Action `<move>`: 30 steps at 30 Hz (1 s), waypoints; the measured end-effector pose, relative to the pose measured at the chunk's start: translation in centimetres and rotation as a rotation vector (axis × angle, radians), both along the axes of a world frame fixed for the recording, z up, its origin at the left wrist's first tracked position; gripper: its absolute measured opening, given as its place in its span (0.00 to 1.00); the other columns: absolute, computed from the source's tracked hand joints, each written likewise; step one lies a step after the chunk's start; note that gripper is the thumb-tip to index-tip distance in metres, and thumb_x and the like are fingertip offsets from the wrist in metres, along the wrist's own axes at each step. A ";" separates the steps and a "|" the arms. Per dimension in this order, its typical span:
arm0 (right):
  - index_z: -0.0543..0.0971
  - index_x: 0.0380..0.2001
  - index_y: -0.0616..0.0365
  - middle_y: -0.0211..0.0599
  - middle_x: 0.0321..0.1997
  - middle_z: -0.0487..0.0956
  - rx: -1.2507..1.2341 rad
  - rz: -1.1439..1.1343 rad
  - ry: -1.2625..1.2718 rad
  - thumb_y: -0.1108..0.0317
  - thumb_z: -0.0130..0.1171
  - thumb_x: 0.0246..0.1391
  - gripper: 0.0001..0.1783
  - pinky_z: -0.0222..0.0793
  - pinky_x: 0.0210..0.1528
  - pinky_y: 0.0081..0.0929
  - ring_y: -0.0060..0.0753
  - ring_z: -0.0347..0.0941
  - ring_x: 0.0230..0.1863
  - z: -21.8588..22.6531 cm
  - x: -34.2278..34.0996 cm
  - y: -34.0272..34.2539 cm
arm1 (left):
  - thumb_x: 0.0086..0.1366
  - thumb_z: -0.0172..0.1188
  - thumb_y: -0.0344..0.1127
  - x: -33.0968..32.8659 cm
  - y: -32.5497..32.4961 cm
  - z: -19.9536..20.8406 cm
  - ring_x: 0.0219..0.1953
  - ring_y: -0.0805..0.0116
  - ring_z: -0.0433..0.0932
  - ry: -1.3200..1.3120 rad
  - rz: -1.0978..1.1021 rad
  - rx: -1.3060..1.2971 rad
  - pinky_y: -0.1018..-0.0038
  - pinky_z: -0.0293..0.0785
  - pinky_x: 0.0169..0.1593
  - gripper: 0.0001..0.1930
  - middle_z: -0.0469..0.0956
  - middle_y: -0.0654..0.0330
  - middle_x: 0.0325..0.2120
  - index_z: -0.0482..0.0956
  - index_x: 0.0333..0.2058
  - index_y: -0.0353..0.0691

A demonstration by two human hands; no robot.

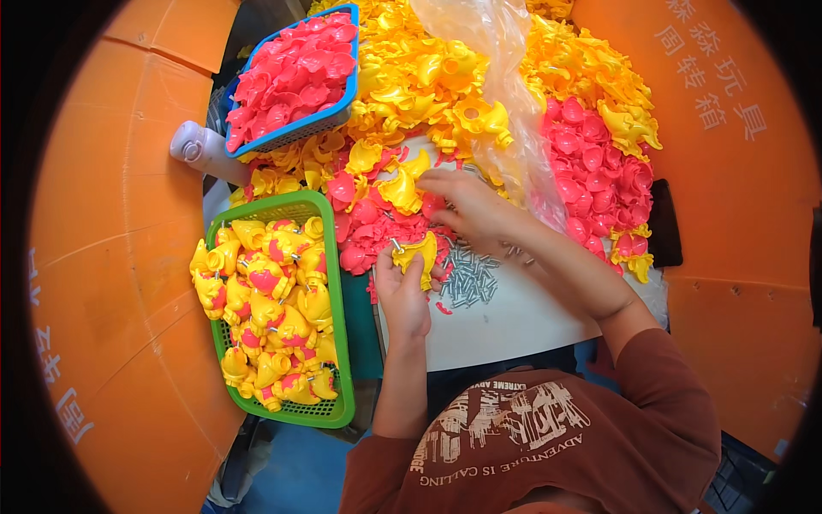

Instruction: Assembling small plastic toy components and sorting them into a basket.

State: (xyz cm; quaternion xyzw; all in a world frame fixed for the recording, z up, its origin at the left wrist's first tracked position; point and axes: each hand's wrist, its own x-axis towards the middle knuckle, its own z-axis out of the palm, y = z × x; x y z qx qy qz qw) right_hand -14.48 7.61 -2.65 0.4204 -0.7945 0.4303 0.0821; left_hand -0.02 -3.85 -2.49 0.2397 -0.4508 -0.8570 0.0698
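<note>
In my left hand (404, 300) is a yellow plastic shell part (421, 257), held in my closed fingers, with a small metal pin (397, 246) sticking out at its upper left. My right hand (469, 204) reaches over the pile, its fingers apart and curved beside a loose yellow shell (400, 190). Pink-red plastic pieces (377, 227) lie under and around its fingertips. Below the right wrist, a heap of silvery metal pins (469, 276) is spread on the white tabletop (505, 330).
Left of my left hand stands a green basket (341, 360) of assembled yellow-and-pink toy parts. Behind it are a blue basket (349, 107) of pink shells and a pale bottle (201, 147). Yellow shells (402, 68) heap up at the back, beside clear plastic film (505, 94). Orange panels (128, 257) flank both sides.
</note>
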 end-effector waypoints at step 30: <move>0.76 0.40 0.68 0.37 0.33 0.79 -0.462 0.076 -1.123 0.76 0.57 0.53 0.11 0.73 0.35 0.17 0.21 0.75 0.32 5.2 8.0 4.8 | 0.71 0.28 0.50 -1.8 4.3 2.8 0.48 0.64 0.68 0.257 -0.069 0.432 0.70 0.64 0.48 0.26 0.67 0.52 0.50 0.59 0.56 0.37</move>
